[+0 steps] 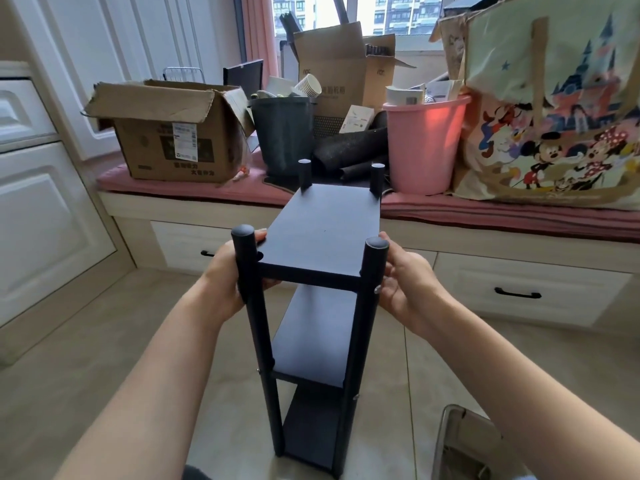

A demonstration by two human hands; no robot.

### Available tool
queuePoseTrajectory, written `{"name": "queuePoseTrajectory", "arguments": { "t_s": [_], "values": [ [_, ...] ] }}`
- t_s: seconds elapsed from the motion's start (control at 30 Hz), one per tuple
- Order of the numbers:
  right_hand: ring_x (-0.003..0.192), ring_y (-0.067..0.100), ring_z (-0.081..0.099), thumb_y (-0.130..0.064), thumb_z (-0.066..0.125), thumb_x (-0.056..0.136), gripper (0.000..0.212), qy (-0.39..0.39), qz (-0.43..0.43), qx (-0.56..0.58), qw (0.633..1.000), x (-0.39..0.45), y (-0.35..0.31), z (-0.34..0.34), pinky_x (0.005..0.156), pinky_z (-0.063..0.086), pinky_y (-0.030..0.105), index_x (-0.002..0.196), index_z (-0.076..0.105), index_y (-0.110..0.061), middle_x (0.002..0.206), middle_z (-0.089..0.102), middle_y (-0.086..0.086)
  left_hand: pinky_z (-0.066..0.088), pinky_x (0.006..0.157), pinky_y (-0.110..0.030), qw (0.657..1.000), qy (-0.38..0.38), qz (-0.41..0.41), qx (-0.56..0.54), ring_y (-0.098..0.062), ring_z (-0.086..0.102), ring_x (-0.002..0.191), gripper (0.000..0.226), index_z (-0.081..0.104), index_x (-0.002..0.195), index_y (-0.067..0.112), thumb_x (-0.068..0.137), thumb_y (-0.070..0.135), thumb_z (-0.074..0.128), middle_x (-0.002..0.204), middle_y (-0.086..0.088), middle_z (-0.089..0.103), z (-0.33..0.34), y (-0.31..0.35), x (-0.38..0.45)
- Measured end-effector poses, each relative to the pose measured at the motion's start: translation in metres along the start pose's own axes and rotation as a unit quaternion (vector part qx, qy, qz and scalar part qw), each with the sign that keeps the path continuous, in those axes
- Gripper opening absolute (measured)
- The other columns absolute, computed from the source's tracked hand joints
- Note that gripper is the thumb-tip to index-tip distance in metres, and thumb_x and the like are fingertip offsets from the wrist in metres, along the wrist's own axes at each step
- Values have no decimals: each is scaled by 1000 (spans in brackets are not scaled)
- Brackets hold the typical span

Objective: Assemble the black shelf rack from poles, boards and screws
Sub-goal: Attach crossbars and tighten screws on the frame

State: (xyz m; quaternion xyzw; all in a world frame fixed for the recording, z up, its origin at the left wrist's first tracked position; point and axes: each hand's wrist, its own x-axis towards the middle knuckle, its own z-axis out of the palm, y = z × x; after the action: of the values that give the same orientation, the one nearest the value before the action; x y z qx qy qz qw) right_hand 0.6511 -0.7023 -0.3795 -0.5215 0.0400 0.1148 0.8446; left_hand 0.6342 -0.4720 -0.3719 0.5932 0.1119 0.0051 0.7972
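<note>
- While the black shelf rack (313,306) stands upright on the floor, the left hand (227,271) and right hand (403,277) each grasp a near pole by the top board.
- Looks stiff, light, top-heavy; hold the poles, not board edges.

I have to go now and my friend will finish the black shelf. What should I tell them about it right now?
Left hand: grips the near left pole at the top board.
Right hand: fingers curled by the near right pole; contact is hard to tell.
Rack: upright on the floor, four poles in, three boards fitted, screw heads showing on the near poles.
Left: check that each screw is tight and the rack stands steady; the far side is not visible.
</note>
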Motion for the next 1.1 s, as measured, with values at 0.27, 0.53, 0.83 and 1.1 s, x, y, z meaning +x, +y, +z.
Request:
{"name": "queuePoseTrajectory", "arguments": {
  "t_s": [0.27, 0.53, 0.83, 1.1],
  "values": [
    [83, 29, 69, -12, 50, 96, 49, -56, 55, 92, 993, 5, -12, 6, 62, 59, 33, 141, 42, 6, 121, 58, 18, 36, 111, -32, 734, 249, 514, 367, -21, 52, 125, 36, 64, 126, 13, 99, 23, 44, 122, 2, 63, 32, -5, -54],
    [65, 21, 69, -14, 46, 101, 20, -101, 70, 121, 985, 14, -17, 1, 62, 60, 29, 109, 54, 3, 87, 64, 13, 5, 124, -49, 696, 43, 454, 555, -17, 47, 139, 67, 62, 135, 15, 87, 63, 56, 135, 3, 65, 78, -54, -61],
    [70, 28, 72, -5, 57, 84, 15, -132, 90, 178, 971, 19, -5, -2, 63, 60, 36, 98, 57, 0, 83, 71, 16, 8, 116, -30, 745, 42, 457, 484, 4, 56, 111, 29, 71, 83, 26, 69, 51, 63, 94, 22, 69, 58, -45, -48],
    [88, 37, 73, -10, 51, 98, 24, 20, 48, 146, 988, 37, -4, -21, 69, 61, 44, 115, 54, 7, 107, 70, 25, 8, 123, -35, 822, -47, 392, 411, 5, 62, 112, 36, 74, 84, 25, 54, 41, 62, 103, 29, 71, -9, -3, -55]
  ]
}}
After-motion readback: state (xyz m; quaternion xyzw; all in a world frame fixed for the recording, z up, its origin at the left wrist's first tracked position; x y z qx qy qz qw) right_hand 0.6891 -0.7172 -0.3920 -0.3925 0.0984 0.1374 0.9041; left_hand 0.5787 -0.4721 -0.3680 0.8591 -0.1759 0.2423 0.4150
